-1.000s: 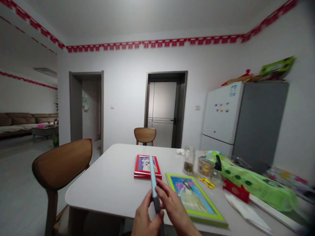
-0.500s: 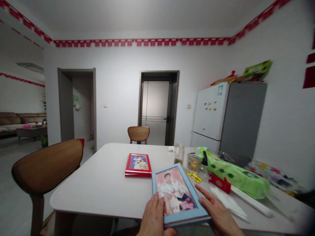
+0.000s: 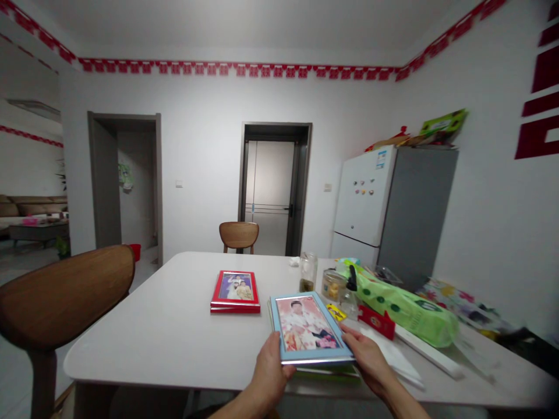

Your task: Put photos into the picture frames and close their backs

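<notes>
A light blue picture frame (image 3: 311, 329) with a pinkish photo is held by its two sides near the table's front edge. My left hand (image 3: 268, 366) grips its lower left corner, thumb at the front edge. On the opposite side, my right hand (image 3: 365, 355) grips the right edge. Beneath the blue frame a greenish edge shows; most of that lower thing is hidden, and I cannot tell whether the two touch. To the left, a red picture frame (image 3: 236, 292) with a photo of people lies on the table, seemingly stacked on another red one.
The white table (image 3: 174, 331) carries a glass jar (image 3: 308, 272), a clear tub (image 3: 332, 285), a green package (image 3: 404, 311), a red packet (image 3: 376, 322), white tissue (image 3: 399, 361) and a long white bar (image 3: 430, 352) on its right. Wooden chairs (image 3: 65, 291) stand at the left and far side.
The blue frame has been lowered and tipped flatter, and a greenish edge now shows under it. My hands have moved along with it. The view has swung slightly to the right.
</notes>
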Demonstrator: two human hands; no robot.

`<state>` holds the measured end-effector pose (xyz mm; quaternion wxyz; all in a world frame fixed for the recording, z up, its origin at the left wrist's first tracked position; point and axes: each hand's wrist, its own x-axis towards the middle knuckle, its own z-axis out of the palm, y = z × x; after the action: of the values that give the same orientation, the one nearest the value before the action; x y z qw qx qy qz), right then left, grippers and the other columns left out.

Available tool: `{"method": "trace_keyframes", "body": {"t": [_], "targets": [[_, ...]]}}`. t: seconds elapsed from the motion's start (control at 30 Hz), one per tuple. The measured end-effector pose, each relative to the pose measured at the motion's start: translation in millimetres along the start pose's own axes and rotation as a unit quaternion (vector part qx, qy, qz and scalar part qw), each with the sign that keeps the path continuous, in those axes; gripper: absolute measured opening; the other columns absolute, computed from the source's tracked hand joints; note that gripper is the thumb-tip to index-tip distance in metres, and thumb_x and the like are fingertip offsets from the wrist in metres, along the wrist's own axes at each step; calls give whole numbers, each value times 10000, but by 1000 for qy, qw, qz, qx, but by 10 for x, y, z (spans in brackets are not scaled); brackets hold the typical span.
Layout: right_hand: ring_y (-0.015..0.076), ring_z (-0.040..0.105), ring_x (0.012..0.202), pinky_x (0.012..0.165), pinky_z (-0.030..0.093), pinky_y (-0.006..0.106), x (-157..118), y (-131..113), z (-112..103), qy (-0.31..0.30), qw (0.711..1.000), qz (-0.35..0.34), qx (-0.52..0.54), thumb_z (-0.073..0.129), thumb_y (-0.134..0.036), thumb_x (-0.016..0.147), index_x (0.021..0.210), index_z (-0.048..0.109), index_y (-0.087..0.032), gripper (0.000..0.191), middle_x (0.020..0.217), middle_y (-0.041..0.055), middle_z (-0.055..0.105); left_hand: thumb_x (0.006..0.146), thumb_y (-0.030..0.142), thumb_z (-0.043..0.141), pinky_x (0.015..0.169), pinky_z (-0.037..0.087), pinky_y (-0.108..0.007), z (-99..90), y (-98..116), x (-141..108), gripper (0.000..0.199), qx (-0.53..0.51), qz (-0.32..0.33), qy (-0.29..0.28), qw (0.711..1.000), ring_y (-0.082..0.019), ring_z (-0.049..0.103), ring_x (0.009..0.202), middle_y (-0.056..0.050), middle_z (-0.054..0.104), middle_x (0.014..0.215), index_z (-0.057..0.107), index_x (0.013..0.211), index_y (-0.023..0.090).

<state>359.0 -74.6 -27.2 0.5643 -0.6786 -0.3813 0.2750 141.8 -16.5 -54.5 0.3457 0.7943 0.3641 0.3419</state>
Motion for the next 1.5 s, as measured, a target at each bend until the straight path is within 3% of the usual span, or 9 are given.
{"method": "trace_keyframes", "body": {"t": [0.17, 0.43, 0.53, 0.67, 0.8, 0.9, 1.17, 1.4, 1.5], "targets": [[208, 619, 751, 672, 457, 276, 73, 199, -62, 75, 975, -60, -200, 456, -371, 618, 831, 658, -140, 373, 796, 62, 686, 576, 106, 562, 930, 285, -268, 38, -64, -36, 638, -18, 22, -4, 1000, -217, 418, 1075, -90, 460, 1191, 386, 1189, 135], [231, 578, 885, 783, 424, 325, 40, 194, 74, 112, 919, -112, -362, 397, -313, 674, 971, 607, -123, 410, 945, 105, 640, 558, 87, 564, 933, 299, -292, -117, -121, -137, 657, -27, 7, -36, 999, -218, 445, 1065, -91, 490, 1177, 405, 1194, 134], [220, 521, 986, 867, 371, 341, 27, -43, 485, 98, 893, -215, -383, 361, -284, 714, 1006, 580, -126, 398, 1040, 102, 593, 550, 75, 576, 977, 238, -300, -322, -206, -146, 657, -38, -24, -4, 999, -226, 370, 1145, -102, 431, 1245, 424, 1186, 128], [188, 502, 1002, 887, 347, 312, 107, -293, 1396, -42, 866, -311, -391, 361, -207, 740, 1030, 555, -130, 358, 1050, 96, 588, 550, 50, 587, 960, 252, -283, -646, -449, -25, 625, -118, -136, 83, 980, -219, 393, 1128, -113, 462, 1211, 445, 1155, 114], [216, 450, 1057, 890, 325, 323, 357, -387, 2205, -100, 837, -336, -421, 482, -188, 684, 1141, 469, -126, 461, 1159, 118, 513, 640, 103, 567, 827, 375, -263, -906, -755, 135, 547, -170, -210, 127, 954, -209, 500, 1007, -154, 479, 1165, 399, 1160, 82], [252, 417, 1071, 874, 315, 350, 519, -397, 2493, -113, 828, -343, -430, 538, -141, 625, 1145, 462, -133, 526, 1152, 131, 499, 682, 125, 556, 750, 406, -235, -1021, -914, 183, 462, -227, -251, 150, 929, -184, 532, 942, -151, 511, 1099, 412, 1118, 73], [212, 456, 943, 831, 328, 313, 122, -493, 2433, -139, 802, -387, -434, 442, -132, 693, 900, 572, -151, 245, 963, 96, 544, 701, 388, 587, 576, 426, -202, -1069, -857, 78, 387, -432, -255, 177, 847, -120, 583, 649, -44, 586, 733, 495, 943, 99], [205, 526, 786, 738, 397, 320, -471, -614, 2377, -177, 874, -351, -286, 447, -208, 706, 803, 587, -139, 184, 808, 91, 602, 610, 276, 671, 694, 451, -262, -951, -661, -35, 404, -571, -110, 290, 760, -195, 597, 817, -82, 624, 878, 474, 940, 150], [201, 539, 755, 728, 411, 334, -632, -617, 2411, -169, 898, -347, -213, 428, -223, 710, 745, 605, -157, 192, 766, 80, 613, 585, 194, 676, 682, 462, -288, -948, -617, -109, 342, -540, -116, 343, 760, -202, 613, 732, -73, 642, 780, 492, 870, 148]]}}
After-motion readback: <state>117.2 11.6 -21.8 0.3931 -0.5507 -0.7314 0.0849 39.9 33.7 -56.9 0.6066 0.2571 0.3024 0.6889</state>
